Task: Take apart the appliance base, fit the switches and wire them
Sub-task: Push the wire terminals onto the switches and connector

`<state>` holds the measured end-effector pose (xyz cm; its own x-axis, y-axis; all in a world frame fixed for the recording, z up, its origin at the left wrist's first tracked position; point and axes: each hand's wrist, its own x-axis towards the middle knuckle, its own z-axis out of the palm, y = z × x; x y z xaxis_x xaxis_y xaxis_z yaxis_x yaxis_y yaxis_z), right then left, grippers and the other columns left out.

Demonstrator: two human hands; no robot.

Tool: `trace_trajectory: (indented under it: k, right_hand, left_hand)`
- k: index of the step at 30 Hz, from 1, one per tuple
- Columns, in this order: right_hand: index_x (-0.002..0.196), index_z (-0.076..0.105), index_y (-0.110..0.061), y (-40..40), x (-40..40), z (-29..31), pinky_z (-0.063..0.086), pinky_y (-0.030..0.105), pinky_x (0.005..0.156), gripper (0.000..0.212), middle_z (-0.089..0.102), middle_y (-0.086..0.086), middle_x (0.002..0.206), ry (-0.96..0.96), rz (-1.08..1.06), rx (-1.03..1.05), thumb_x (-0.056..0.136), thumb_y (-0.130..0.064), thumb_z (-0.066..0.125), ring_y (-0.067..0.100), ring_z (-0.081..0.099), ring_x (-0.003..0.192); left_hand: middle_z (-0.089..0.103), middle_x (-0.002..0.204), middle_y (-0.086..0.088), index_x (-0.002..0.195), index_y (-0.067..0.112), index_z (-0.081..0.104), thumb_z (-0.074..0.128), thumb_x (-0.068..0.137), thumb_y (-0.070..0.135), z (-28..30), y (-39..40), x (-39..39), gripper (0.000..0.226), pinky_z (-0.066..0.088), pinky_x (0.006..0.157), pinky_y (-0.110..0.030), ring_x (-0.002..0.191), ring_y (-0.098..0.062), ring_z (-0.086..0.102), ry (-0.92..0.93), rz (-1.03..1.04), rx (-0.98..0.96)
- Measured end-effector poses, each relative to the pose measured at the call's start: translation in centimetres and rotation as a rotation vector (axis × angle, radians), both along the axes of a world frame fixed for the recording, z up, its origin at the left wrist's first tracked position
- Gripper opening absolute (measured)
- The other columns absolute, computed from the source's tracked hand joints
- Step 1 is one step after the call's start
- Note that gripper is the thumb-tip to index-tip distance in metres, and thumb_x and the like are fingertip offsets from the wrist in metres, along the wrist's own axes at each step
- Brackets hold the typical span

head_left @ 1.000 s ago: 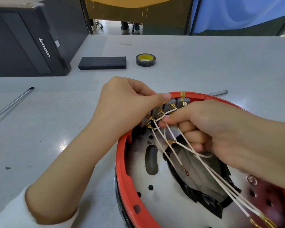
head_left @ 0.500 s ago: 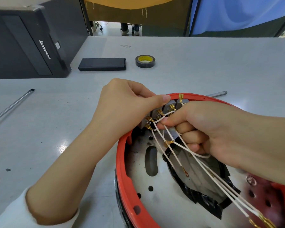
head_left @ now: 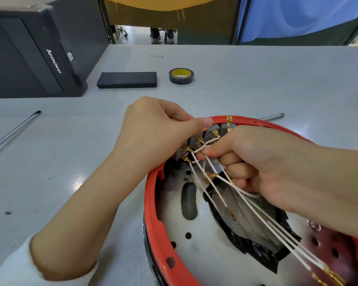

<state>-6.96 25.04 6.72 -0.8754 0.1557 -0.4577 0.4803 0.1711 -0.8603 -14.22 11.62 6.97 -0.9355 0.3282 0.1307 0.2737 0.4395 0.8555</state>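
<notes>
Left hand (head_left: 153,133) grips grey switch block (head_left: 196,141) on round red plastic appliance base (head_left: 153,219); right hand (head_left: 260,164) pinches thin white wire (head_left: 199,149). Wire limp, brass terminal small, likely bends; best held close behind terminal.

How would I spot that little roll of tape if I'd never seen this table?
Start at the big black Lenovo computer case at the table's far left. Just to its right lies a flat black box, and right of that sits the tape roll. It is the only round thing there: a black ring with a yellow core.
</notes>
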Motion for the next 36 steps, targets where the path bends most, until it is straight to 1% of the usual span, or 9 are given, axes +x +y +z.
trace_trajectory:
  k: [3, 6, 10, 16, 21, 25, 29, 33, 36]
  right_hand:
    - [0.045, 0.063, -0.017, 0.4, -0.6, -0.4, 0.030, 0.008, 0.034, 0.041, 0.032, -0.007, 0.036, -0.047, 0.020, -0.093, 0.085, -0.024, 0.066, 0.005, 0.027, 0.025]
    - [0.070, 0.072, -0.017, 0.1, -0.5, -0.6, 0.042, 0.018, 0.045, 0.016, 0.036, -0.005, 0.045, -0.035, -0.009, -0.010, 0.078, -0.030, 0.074, 0.011, 0.031, 0.036]
    - [0.078, 0.072, -0.015, 0.3, -0.4, -0.7, 0.044, 0.022, 0.048, 0.015, 0.035, -0.004, 0.048, -0.062, -0.019, 0.001, 0.076, -0.030, 0.075, 0.012, 0.031, 0.039]
    - [0.038, 0.058, -0.017, 0.3, 0.2, 0.6, 0.030, 0.014, 0.034, 0.048, 0.028, -0.006, 0.037, -0.069, 0.001, -0.027, 0.085, -0.024, 0.069, 0.009, 0.023, 0.027]
    - [0.078, 0.072, -0.022, 0.5, 1.0, 1.0, 0.032, 0.023, 0.041, 0.015, 0.034, -0.006, 0.036, 0.087, 0.174, 0.202, 0.078, -0.036, 0.068, 0.012, 0.030, 0.030]
    - [0.081, 0.071, -0.030, 0.0, 1.8, 1.8, 0.028, 0.019, 0.038, 0.023, 0.034, -0.009, 0.035, 0.120, 0.281, 0.244, 0.069, -0.044, 0.059, 0.008, 0.028, 0.030]
    - [0.086, 0.060, -0.027, -0.2, 2.4, 1.9, 0.021, 0.015, 0.035, 0.033, 0.035, -0.005, 0.047, 0.121, 0.096, 0.199, 0.060, -0.045, 0.052, 0.007, 0.025, 0.031]
    - [0.085, 0.049, -0.029, -0.1, 3.4, 2.1, 0.022, 0.014, 0.028, 0.007, 0.042, -0.008, 0.045, 0.183, 0.035, 0.267, 0.084, -0.036, 0.048, 0.003, 0.030, 0.028]
    - [0.080, 0.047, -0.033, 0.0, 3.9, 1.3, 0.031, 0.014, 0.035, 0.011, 0.049, -0.009, 0.047, 0.283, 0.130, 0.505, 0.089, -0.039, 0.042, 0.003, 0.043, 0.036]
  left_hand:
    - [0.041, 0.032, 0.011, 0.060, 0.023, 0.072, 0.079, 0.071, 0.047, 0.0, 0.0, 0.0, 0.028, 0.030, 0.040, -0.004, 0.040, 0.001, 0.048, -0.006, -0.013, -0.006]
    - [0.042, 0.032, 0.011, 0.060, 0.023, 0.072, 0.079, 0.070, 0.048, -0.1, -0.1, -0.2, 0.028, 0.031, 0.040, -0.004, 0.039, 0.001, 0.048, -0.003, -0.016, -0.008]
    - [0.044, 0.033, 0.011, 0.060, 0.024, 0.072, 0.079, 0.071, 0.049, -0.2, -0.1, -0.2, 0.028, 0.033, 0.043, -0.004, 0.042, 0.002, 0.049, 0.009, -0.015, -0.013]
    - [0.067, 0.057, 0.003, 0.062, 0.025, 0.074, 0.080, 0.068, 0.050, -0.2, -0.1, -0.2, 0.027, 0.039, 0.046, -0.007, 0.053, 0.001, 0.057, 0.006, 0.001, -0.003]
    - [0.067, 0.057, 0.005, 0.063, 0.025, 0.075, 0.080, 0.068, 0.050, -0.2, 0.0, -0.2, 0.026, 0.043, 0.050, -0.011, 0.055, -0.002, 0.059, -0.017, -0.013, 0.013]
    - [0.058, 0.046, 0.011, 0.061, 0.025, 0.073, 0.081, 0.068, 0.049, -0.2, 0.0, -0.1, 0.026, 0.035, 0.042, -0.007, 0.046, 0.001, 0.052, -0.020, -0.017, 0.016]
    - [0.056, 0.044, 0.014, 0.062, 0.025, 0.073, 0.080, 0.069, 0.049, -0.1, 0.1, -0.1, 0.026, 0.033, 0.043, -0.005, 0.045, 0.004, 0.050, -0.012, -0.030, 0.013]
    - [0.055, 0.043, 0.016, 0.062, 0.025, 0.073, 0.080, 0.070, 0.049, -0.1, 0.0, -0.1, 0.026, 0.033, 0.043, -0.005, 0.045, 0.004, 0.050, -0.004, -0.038, 0.002]
    - [0.057, 0.046, 0.015, 0.062, 0.026, 0.073, 0.080, 0.070, 0.050, -0.2, -0.1, -0.1, 0.026, 0.034, 0.044, -0.005, 0.046, 0.004, 0.051, -0.005, -0.043, 0.002]
